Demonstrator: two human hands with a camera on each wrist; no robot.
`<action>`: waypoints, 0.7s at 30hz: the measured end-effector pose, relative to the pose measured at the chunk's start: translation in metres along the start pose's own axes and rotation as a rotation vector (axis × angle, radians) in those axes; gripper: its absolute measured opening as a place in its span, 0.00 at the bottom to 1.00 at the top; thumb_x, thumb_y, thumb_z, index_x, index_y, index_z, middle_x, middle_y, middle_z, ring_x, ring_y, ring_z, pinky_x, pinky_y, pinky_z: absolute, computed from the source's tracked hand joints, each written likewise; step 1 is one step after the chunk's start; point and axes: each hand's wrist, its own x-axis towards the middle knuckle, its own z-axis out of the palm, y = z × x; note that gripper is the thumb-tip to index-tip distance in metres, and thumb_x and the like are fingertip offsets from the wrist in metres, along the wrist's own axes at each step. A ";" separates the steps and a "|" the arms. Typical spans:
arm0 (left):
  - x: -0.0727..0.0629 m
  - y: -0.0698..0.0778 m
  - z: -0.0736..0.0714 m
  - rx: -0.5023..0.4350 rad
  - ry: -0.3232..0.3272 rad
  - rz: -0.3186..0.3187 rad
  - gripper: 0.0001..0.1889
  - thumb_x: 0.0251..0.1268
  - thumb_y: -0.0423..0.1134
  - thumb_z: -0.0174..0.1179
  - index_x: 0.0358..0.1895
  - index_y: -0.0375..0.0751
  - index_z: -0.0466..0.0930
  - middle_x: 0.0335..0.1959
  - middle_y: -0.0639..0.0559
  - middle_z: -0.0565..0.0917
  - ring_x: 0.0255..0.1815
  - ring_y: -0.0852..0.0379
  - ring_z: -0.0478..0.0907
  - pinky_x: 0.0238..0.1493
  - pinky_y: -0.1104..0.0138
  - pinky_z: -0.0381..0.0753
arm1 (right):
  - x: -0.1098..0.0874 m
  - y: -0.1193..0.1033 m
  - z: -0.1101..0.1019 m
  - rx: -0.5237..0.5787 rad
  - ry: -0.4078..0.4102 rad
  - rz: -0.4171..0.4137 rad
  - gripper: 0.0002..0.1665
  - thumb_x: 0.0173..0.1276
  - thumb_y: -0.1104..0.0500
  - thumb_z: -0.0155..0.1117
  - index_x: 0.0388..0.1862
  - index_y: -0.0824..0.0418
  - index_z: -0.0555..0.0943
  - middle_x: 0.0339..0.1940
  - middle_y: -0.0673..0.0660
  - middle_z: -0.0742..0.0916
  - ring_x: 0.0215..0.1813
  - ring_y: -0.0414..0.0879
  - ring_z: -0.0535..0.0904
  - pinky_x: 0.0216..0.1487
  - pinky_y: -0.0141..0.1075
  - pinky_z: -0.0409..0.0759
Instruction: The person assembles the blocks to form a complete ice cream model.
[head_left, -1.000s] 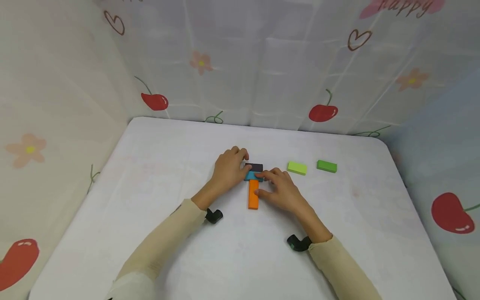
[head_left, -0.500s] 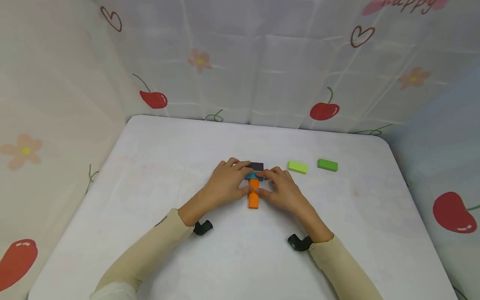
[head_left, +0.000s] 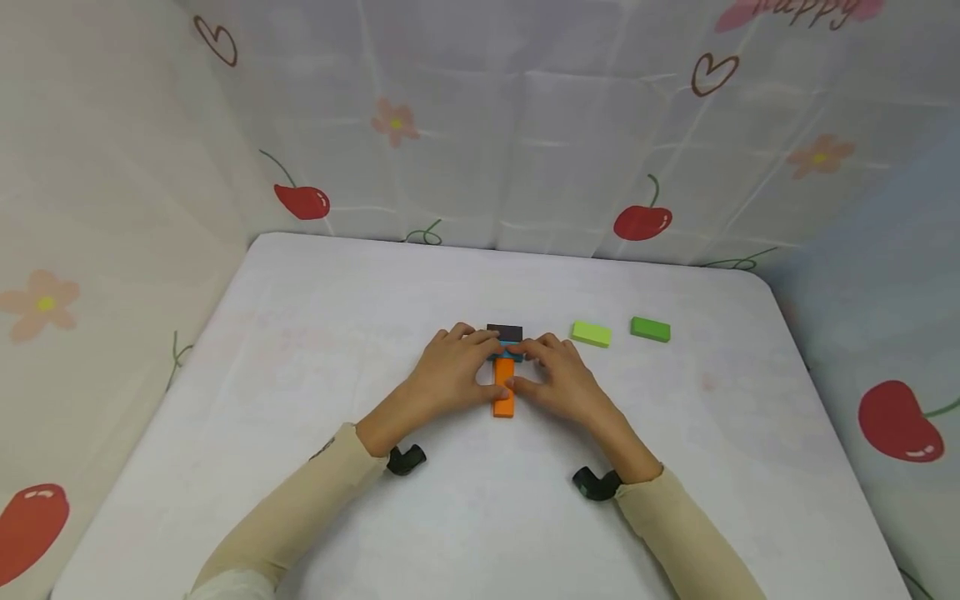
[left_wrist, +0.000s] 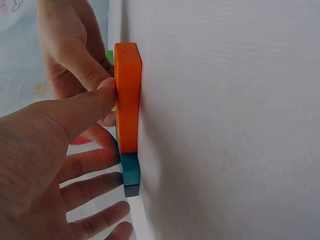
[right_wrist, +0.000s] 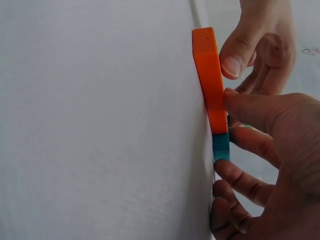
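Note:
An orange block (head_left: 504, 408) lies lengthwise on the white table, its far end meeting a blue-teal block (left_wrist: 131, 170) set crosswise. Behind that sits a dark block (head_left: 505, 332), parallel to the teal one. My left hand (head_left: 446, 375) rests its thumb on the orange block's top, while its fingertips touch the teal block's left part. From the right, my right hand (head_left: 564, 379) lays its thumb on the orange block (right_wrist: 210, 75) and its index finger on the teal block (right_wrist: 221, 142). Fingers partly cover the teal block.
A light green block (head_left: 591, 334) and a darker green block (head_left: 650, 329) lie at the back right of the table (head_left: 480, 533). A curtain (head_left: 495, 150) printed with cherries and flowers surrounds the table. Black angled pieces (head_left: 596, 483) stick out at both wrists.
My left hand has come nearer, from beside the dark block to the teal and orange blocks, its thumb now on the orange one. My right hand has stayed nearly in place.

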 end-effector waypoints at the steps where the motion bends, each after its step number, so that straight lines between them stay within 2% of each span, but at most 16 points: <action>1: 0.000 0.000 0.000 -0.002 0.000 0.001 0.34 0.64 0.70 0.70 0.68 0.57 0.82 0.77 0.57 0.79 0.75 0.49 0.72 0.73 0.47 0.73 | 0.000 0.000 0.000 0.001 0.000 -0.001 0.29 0.71 0.45 0.76 0.70 0.42 0.83 0.57 0.55 0.84 0.57 0.53 0.74 0.52 0.45 0.76; 13: -0.001 -0.001 0.000 -0.029 -0.007 -0.016 0.33 0.63 0.68 0.73 0.65 0.55 0.82 0.75 0.57 0.80 0.73 0.50 0.73 0.71 0.49 0.74 | 0.002 0.003 -0.007 -0.004 0.000 0.016 0.28 0.73 0.45 0.75 0.70 0.43 0.82 0.56 0.53 0.85 0.57 0.51 0.78 0.55 0.47 0.79; 17: -0.001 0.000 0.000 -0.027 -0.017 -0.028 0.33 0.63 0.68 0.73 0.66 0.55 0.82 0.76 0.56 0.79 0.73 0.49 0.74 0.72 0.49 0.74 | 0.003 0.015 -0.019 0.032 0.050 0.080 0.21 0.77 0.48 0.71 0.66 0.47 0.83 0.54 0.54 0.87 0.52 0.51 0.82 0.55 0.47 0.81; 21: -0.001 0.001 0.000 -0.033 -0.025 -0.032 0.34 0.63 0.67 0.73 0.67 0.54 0.82 0.78 0.55 0.78 0.74 0.48 0.73 0.73 0.49 0.74 | 0.000 0.033 -0.034 0.057 0.139 0.136 0.14 0.80 0.51 0.67 0.60 0.51 0.84 0.52 0.55 0.88 0.48 0.52 0.84 0.53 0.46 0.81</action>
